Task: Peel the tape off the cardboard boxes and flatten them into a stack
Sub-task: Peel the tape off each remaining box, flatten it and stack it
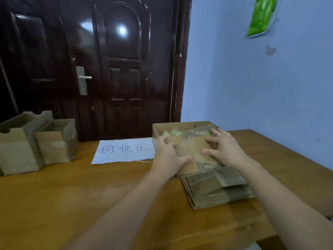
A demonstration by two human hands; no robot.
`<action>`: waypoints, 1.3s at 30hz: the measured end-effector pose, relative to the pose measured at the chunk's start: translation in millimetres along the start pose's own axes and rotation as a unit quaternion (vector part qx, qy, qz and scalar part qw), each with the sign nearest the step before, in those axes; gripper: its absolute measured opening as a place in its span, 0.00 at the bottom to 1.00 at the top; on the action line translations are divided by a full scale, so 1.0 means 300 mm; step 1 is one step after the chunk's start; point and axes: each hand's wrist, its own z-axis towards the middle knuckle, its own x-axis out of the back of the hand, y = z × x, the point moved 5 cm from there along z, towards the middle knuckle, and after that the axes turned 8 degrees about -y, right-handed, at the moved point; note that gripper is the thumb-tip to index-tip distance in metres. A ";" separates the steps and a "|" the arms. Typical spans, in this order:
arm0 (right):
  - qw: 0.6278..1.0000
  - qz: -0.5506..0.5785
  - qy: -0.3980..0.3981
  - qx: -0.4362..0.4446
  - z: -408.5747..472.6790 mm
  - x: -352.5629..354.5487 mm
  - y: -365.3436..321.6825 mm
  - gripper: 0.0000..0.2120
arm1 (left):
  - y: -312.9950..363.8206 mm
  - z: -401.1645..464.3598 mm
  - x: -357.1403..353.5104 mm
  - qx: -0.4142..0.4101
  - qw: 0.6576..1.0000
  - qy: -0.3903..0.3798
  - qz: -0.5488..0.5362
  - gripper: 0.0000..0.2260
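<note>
A flattened cardboard box [193,152] lies on top of an open box [173,126] at the right of the wooden table [72,195]. My left hand [167,157] grips its left edge, thumb on top. My right hand [225,148] presses on its right part with spread fingers. A wad of peeled clear tape [171,132] sits in the open box behind the left hand. A stack of flattened boxes [216,190] lies just in front. Two upright open boxes, a bigger one [16,141] and a smaller one [57,141], stand at the far left.
A white paper sheet [124,150] with handwritten characters lies at the table's back edge, between the two groups of boxes. A dark door [108,60] stands behind the table and a blue wall [261,78] runs along the right side.
</note>
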 end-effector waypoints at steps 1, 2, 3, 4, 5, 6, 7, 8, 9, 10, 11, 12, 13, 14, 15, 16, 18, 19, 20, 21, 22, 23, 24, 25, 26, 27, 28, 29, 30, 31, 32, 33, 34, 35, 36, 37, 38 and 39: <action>1.000 -0.004 -0.006 -0.008 -0.002 0.011 0.051 0.34 | 0.028 0.022 -0.045 -0.005 1.000 -0.011 0.006 0.40; 1.000 -0.007 -0.011 -0.015 -0.003 0.018 0.100 0.34 | 0.050 0.042 -0.090 -0.008 0.999 -0.026 0.015 0.40; 1.000 -0.010 -0.017 -0.021 -0.003 0.021 0.147 0.34 | 0.067 0.058 -0.136 -0.013 0.998 -0.048 0.031 0.40; 0.999 -0.012 -0.024 -0.026 -0.002 0.017 0.190 0.34 | 0.077 0.070 -0.182 -0.018 0.996 -0.074 0.052 0.39; 0.999 -0.015 -0.035 -0.031 -0.001 0.006 0.228 0.34 | 0.080 0.079 -0.226 -0.025 0.991 -0.105 0.075 0.39; 0.998 -0.017 -0.049 -0.037 -0.002 -0.015 0.262 0.33 | 0.078 0.084 -0.267 -0.031 0.986 -0.135 0.094 0.38; 0.997 -0.020 -0.064 -0.043 -0.004 -0.043 0.294 0.33 | 0.072 0.085 -0.304 -0.034 0.980 -0.161 0.110 0.36; 0.996 -0.021 -0.079 -0.048 -0.008 -0.075 0.323 0.33 | 0.066 0.084 -0.336 -0.039 0.975 -0.178 0.130 0.33; 0.994 -0.019 -0.093 -0.052 -0.013 -0.108 0.349 0.32 | 0.060 0.079 -0.361 -0.048 0.969 -0.182 0.161 0.31; 0.993 -0.014 -0.106 -0.056 -0.017 -0.140 0.373 0.31 | 0.057 0.076 -0.381 -0.062 0.962 -0.172 0.205 0.29; 0.992 -0.005 -0.116 -0.058 -0.019 -0.169 0.394 0.30 | 0.054 0.074 -0.393 -0.077 0.952 -0.152 0.252 0.28; 0.990 0.006 -0.124 -0.060 -0.020 -0.192 0.412 0.28 | 0.052 0.071 -0.400 -0.090 0.945 -0.130 0.287 0.29; 0.990 0.015 -0.130 -0.060 -0.019 -0.210 0.428 0.26 | 0.048 0.070 -0.404 -0.097 0.941 -0.115 0.302 0.30; 0.989 0.022 -0.133 -0.060 -0.017 -0.223 0.439 0.25 | 0.039 0.073 -0.410 -0.100 0.942 -0.112 0.300 0.31; 0.989 0.026 -0.134 -0.060 -0.014 -0.231 0.446 0.25 | 0.027 0.076 -0.418 -0.098 0.946 -0.118 0.285 0.31; 0.988 0.030 -0.135 -0.060 -0.010 -0.235 0.451 0.25 | 0.013 0.081 -0.427 -0.090 0.952 -0.130 0.262 0.31; 0.988 0.035 -0.137 -0.064 -0.005 -0.237 0.455 0.25 | -0.008 0.087 -0.439 -0.071 0.964 -0.140 0.217 0.31; 0.988 0.036 -0.139 -0.065 -0.002 -0.238 0.455 0.25 | -0.017 0.089 -0.441 -0.066 0.968 -0.137 0.201 0.30; 0.987 0.035 -0.142 -0.067 0.000 -0.238 0.453 0.25 | -0.022 0.089 -0.443 -0.065 0.970 -0.134 0.191 0.31; 0.986 0.031 -0.147 -0.069 0.002 -0.237 0.450 0.25 | -0.024 0.090 -0.443 -0.066 0.972 -0.133 0.185 0.31; 0.985 0.023 -0.153 -0.073 0.003 -0.236 0.444 0.25 | -0.026 0.091 -0.444 -0.066 0.972 -0.134 0.181 0.31; 0.984 0.013 -0.161 -0.076 0.003 -0.234 0.437 0.25 | -0.026 0.091 -0.443 -0.065 0.973 -0.135 0.177 0.31; 0.983 0.002 -0.168 -0.080 0.002 -0.229 0.428 0.25 | -0.024 0.091 -0.440 -0.064 0.973 -0.138 0.175 0.30; 0.981 -0.006 -0.175 -0.084 -0.001 -0.223 0.418 0.25 | -0.020 0.089 -0.434 -0.063 0.972 -0.145 0.171 0.31; 0.979 -0.015 -0.181 -0.088 -0.004 -0.215 0.408 0.25 | -0.015 0.086 -0.427 -0.063 0.972 -0.157 0.163 0.31; 0.978 -0.027 -0.187 -0.090 -0.006 -0.204 0.396 0.25 | -0.011 0.085 -0.416 -0.065 0.972 -0.172 0.149 0.31; 0.976 -0.045 -0.192 -0.090 -0.008 -0.192 0.382 0.25 | -0.006 0.084 -0.404 -0.068 0.970 -0.190 0.134 0.30; 0.975 -0.067 -0.195 -0.089 -0.009 -0.179 0.364 0.25 | -0.002 0.080 -0.387 -0.070 0.969 -0.206 0.120 0.30; 0.974 -0.091 -0.190 -0.085 -0.007 -0.162 0.341 0.26 | 0.002 0.078 -0.366 -0.075 0.967 -0.216 0.115 0.30; 0.974 -0.111 -0.181 -0.076 -0.003 -0.144 0.311 0.26 | 0.005 0.075 -0.340 -0.081 0.965 -0.218 0.120 0.30; 0.976 -0.124 -0.169 -0.061 0.004 -0.126 0.275 0.26 | 0.008 0.072 -0.309 -0.088 0.964 -0.214 0.130 0.30; 0.978 -0.129 -0.155 -0.043 0.012 -0.111 0.233 0.25 | 0.011 0.067 -0.271 -0.096 0.964 -0.204 0.140 0.30; 0.981 -0.127 -0.142 -0.022 0.021 -0.099 0.184 0.24 | 0.011 0.062 -0.228 -0.103 0.964 -0.193 0.149 0.30; 0.984 -0.121 -0.129 0.001 0.030 -0.091 0.131 0.23 | 0.010 0.054 -0.179 -0.110 0.965 -0.181 0.156 0.30; 0.986 -0.116 -0.116 0.026 0.040 -0.088 0.071 0.22 | 0.005 0.047 -0.126 -0.116 0.965 -0.170 0.164 0.30; 0.987 -0.111 -0.105 0.051 0.051 -0.090 0.007 0.23 | -0.005 0.038 -0.067 -0.120 0.965 -0.158 0.174 0.30; 0.986 -0.107 -0.098 0.076 0.063 -0.096 -0.062 0.23 | -0.019 0.027 -0.006 -0.121 0.964 -0.146 0.185 0.31; 0.985 -0.104 -0.094 0.102 0.076 -0.107 -0.136 0.24 | -0.039 0.014 0.058 -0.121 0.963 -0.134 0.197 0.31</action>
